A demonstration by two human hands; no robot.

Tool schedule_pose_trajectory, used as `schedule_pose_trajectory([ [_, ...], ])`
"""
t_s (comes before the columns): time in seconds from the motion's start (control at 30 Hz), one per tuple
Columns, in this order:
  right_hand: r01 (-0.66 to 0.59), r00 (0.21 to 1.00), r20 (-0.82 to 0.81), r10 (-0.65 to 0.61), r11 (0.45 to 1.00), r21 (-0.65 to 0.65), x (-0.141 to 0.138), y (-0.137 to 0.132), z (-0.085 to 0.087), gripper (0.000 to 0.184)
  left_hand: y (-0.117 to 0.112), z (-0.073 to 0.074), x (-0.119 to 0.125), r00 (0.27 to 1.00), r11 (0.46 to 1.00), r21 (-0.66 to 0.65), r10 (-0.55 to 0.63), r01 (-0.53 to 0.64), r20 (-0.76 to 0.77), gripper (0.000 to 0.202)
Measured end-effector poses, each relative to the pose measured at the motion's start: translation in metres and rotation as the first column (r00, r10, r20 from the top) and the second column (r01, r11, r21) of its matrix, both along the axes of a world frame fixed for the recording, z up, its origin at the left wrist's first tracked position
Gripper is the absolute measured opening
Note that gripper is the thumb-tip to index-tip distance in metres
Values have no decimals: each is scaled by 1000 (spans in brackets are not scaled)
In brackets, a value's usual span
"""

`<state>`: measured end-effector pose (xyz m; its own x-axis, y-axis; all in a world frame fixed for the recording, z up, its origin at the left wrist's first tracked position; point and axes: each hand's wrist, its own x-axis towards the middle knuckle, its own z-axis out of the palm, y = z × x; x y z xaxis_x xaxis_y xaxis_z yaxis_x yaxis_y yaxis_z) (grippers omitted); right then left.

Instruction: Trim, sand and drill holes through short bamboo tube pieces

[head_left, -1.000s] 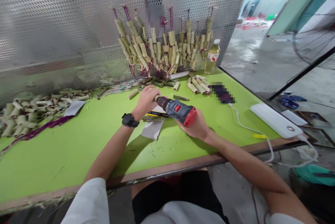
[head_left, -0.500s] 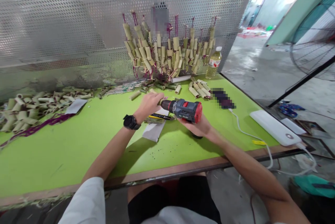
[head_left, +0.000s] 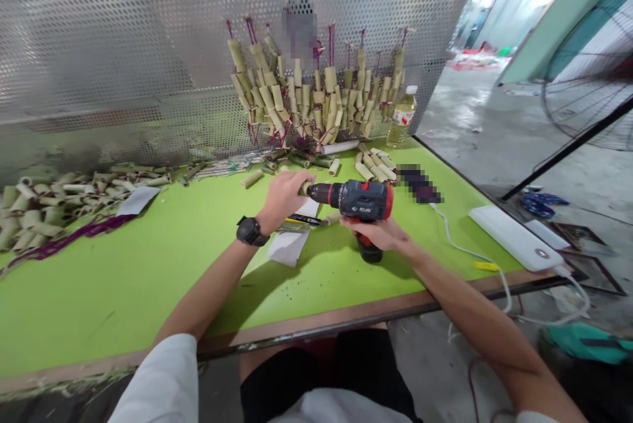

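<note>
Hands (head_left: pixel 284 194) (head_left: pixel 378 233) around drill (head_left: pixel 359 199), bamboo tube (head_left: pixel 305 188)

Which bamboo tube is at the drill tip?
The tube gripped in the left hand, its end meeting the drill; the rest lie loose on the table or lean strung against the mesh panel.

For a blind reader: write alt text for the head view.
A person's right hand holds a cordless drill level over a green table, its tip at a bamboo tube gripped in the left hand. Strung bamboo bundles lean on a perforated metal screen behind.
</note>
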<state>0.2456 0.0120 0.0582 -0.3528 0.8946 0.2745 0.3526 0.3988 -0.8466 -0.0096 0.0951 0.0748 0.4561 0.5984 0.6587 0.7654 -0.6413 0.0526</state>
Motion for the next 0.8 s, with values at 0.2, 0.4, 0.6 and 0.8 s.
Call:
schedule_pose_trajectory([
  [0.2,21,1000,7,-21,998,-61,-6,-4,1,34,-5,-5,8,993,995,10,101,-101,57,24],
  [0.4,25,995,88,-41,984,178,-6,15,-21,17,-9,22,-4,907,952,-201,137,-232,-398,23],
  [0.6,-69,995,83,53,978,196,3,13,-13,18,-16,40,-7,871,969,-182,57,-166,-488,20],
  [0.8,-99,995,-60,84,936,-337,13,6,-5,44,-12,16,2,984,996,62,70,-60,-166,17],
])
